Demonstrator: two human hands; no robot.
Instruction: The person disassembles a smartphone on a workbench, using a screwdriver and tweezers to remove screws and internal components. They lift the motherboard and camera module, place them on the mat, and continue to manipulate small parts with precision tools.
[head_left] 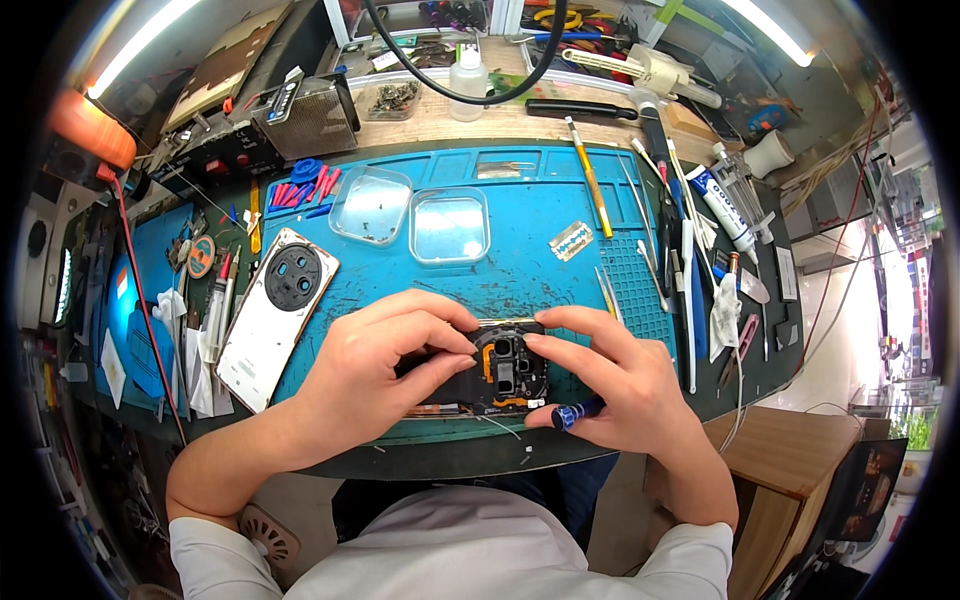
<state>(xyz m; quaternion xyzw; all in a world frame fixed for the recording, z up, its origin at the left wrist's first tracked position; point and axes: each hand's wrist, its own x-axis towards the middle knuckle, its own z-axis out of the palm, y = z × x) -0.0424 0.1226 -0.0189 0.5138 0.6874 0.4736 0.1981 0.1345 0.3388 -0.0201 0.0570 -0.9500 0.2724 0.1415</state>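
Observation:
An opened smartphone [506, 366] lies sideways on the blue work mat, its black camera block and orange flex strips bare. My left hand [392, 350] reaches over its left part, thumb and fingertips close together in a pinch at the inner edge of the camera block. Whatever is between those fingertips is hidden. On the right end of the phone rest the index and middle fingers of my right hand [625, 378]. A blue screwdriver [574, 412] is tucked between that hand's thumb and palm, pointing away from the phone's lower right corner.
A white phone back cover [276, 335] with a round camera ring lies at left. Behind are two clear plastic boxes [448, 250], one holding tiny screws. A razor blade [571, 241], tweezers [607, 293], a gold-coloured pen-like tool [590, 180] and a glue tube [722, 208] lie toward the right.

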